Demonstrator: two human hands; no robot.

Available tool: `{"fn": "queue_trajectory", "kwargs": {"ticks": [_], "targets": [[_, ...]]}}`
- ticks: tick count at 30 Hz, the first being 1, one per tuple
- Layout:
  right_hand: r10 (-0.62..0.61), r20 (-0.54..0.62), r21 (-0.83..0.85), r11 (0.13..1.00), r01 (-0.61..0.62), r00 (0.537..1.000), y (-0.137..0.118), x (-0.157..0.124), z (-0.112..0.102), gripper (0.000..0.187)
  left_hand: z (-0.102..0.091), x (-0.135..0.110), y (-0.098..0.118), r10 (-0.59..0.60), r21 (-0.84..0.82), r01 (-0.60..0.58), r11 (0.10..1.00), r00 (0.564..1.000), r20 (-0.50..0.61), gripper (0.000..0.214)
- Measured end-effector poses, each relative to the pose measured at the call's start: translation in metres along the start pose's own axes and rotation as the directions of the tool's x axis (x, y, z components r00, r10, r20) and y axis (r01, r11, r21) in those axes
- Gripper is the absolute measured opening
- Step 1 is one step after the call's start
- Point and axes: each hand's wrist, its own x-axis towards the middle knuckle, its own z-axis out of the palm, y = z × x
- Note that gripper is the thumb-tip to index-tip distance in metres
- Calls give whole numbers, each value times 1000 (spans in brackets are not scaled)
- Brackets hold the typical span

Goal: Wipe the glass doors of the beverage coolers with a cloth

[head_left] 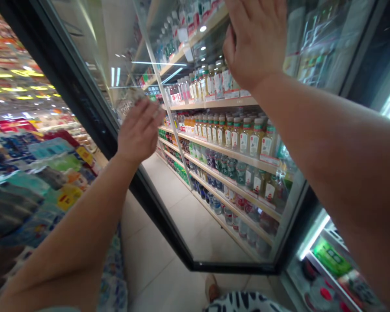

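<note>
A glass cooler door [169, 203] with a black frame stands swung open in front of me. My right hand [255, 37] lies flat against the glass near its top, fingers spread. My left hand [139, 130] is raised before the left part of the glass, fingers closed on a small pale crumpled thing, perhaps a cloth or wipe [134, 94]. Through the glass I see shelves of bottled drinks [234, 134] with yellow, green and clear contents.
The cooler's inside [331, 260] shows at lower right with lit shelves and packaged goods. At left are blurred racks of colourful packets [35, 173]. Pale floor tiles [149, 260] run below. My shoe [211, 288] shows at the bottom.
</note>
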Motion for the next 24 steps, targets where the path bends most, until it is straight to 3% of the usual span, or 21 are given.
{"fn": "queue_trajectory", "kwargs": {"ticks": [2,3,4,6,7,9,12,13,15,17,18,19,20,21,24], "targets": [[-13,-9,-4,1000,13,1000,1,0,0,67,-4,4,3,-191,60,206,977,961,-199,56],[-23,-16,-5,1000,23,1000,1,0,-1,68,-4,6,8,-226,74,251,965,943,-245,58],[-22,-14,-5,1000,22,1000,1,-1,-1,68,-4,9,14,-213,82,238,968,948,-235,59],[-2,10,-4,1000,2,1000,1,-1,-2,70,-3,18,21,-77,80,83,993,994,-80,61],[4,19,-3,1000,-4,1000,1,-2,-2,71,-2,25,18,7,79,-7,997,1000,-5,61],[-6,4,5,1000,6,1000,1,-2,-2,69,-1,45,-3,102,110,-104,988,994,24,58],[-25,-29,17,1000,26,999,2,-4,-2,69,6,74,-42,30,176,14,984,969,-246,57],[-34,-37,18,999,35,999,2,-4,-2,68,11,80,-46,-11,185,79,980,939,-343,56],[-22,-22,11,1000,23,1000,2,-4,-2,69,20,87,-34,-54,200,152,968,904,-425,57],[-6,-8,12,1000,6,1000,1,-4,-2,70,25,90,-3,-35,207,108,972,944,-328,59],[0,-5,14,1000,0,1000,1,-3,-2,70,26,92,10,-8,199,43,979,985,-172,59],[2,-7,17,1000,-2,1000,1,-2,-2,71,25,95,18,47,203,-32,979,997,-68,57],[3,-12,19,1000,-2,1000,1,-1,-1,71,23,100,19,95,224,-85,971,995,-34,57],[0,-16,17,1000,0,1000,2,-1,-1,70,21,105,13,122,264,-102,959,990,-63,56],[0,-12,-4,1000,0,1000,3,-1,0,68,19,121,-23,105,412,79,908,908,-405,51]]}}
